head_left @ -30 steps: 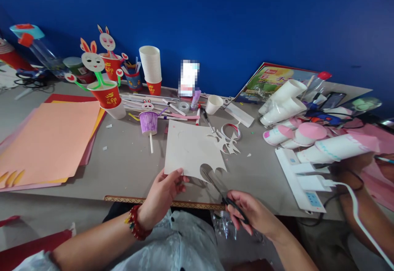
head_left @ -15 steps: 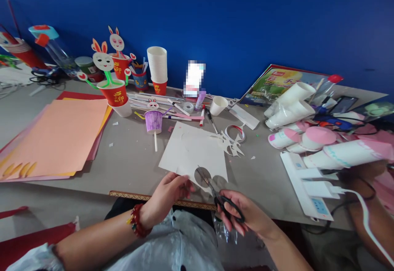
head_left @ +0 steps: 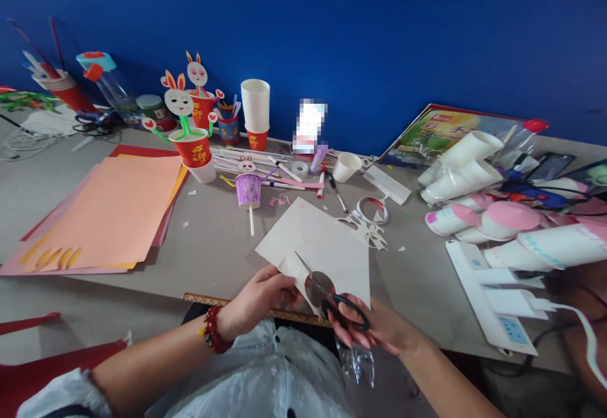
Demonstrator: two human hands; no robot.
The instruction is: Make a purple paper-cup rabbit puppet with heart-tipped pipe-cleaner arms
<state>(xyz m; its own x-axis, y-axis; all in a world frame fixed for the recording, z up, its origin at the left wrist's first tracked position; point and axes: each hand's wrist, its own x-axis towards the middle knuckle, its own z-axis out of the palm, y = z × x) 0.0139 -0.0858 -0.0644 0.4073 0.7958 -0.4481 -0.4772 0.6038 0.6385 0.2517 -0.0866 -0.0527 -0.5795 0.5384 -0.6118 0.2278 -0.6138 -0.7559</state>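
Observation:
My left hand (head_left: 260, 298), with a beaded bracelet at its wrist, pinches the near left edge of a white sheet of paper (head_left: 327, 241) between thumb and fingers. The sheet has a round cut-out near its front edge, through which the dark table shows. My right hand (head_left: 355, 326) has its fingers through the handles of black-handled scissors (head_left: 336, 301). Their blades point away to the left, over the cut-out and the paper beside my left fingers. Cut white paper scraps (head_left: 370, 231) lie behind the sheet's right side, by a roll of tape (head_left: 372, 209).
Coloured paper sheets (head_left: 118, 209) are stacked at left. A purple cup figure (head_left: 249, 191), rabbit cups (head_left: 194, 152) and stacked white cups (head_left: 255, 105) stand toward the back. Pens and a small white cup (head_left: 347, 166) lie nearby. A power strip (head_left: 490, 298) borders the right side.
The view has shifted, moving things rightward in the picture. My left hand has taken hold of the paper's edge and lifted it slightly. The scissors' blades now lie closer to my left fingers.

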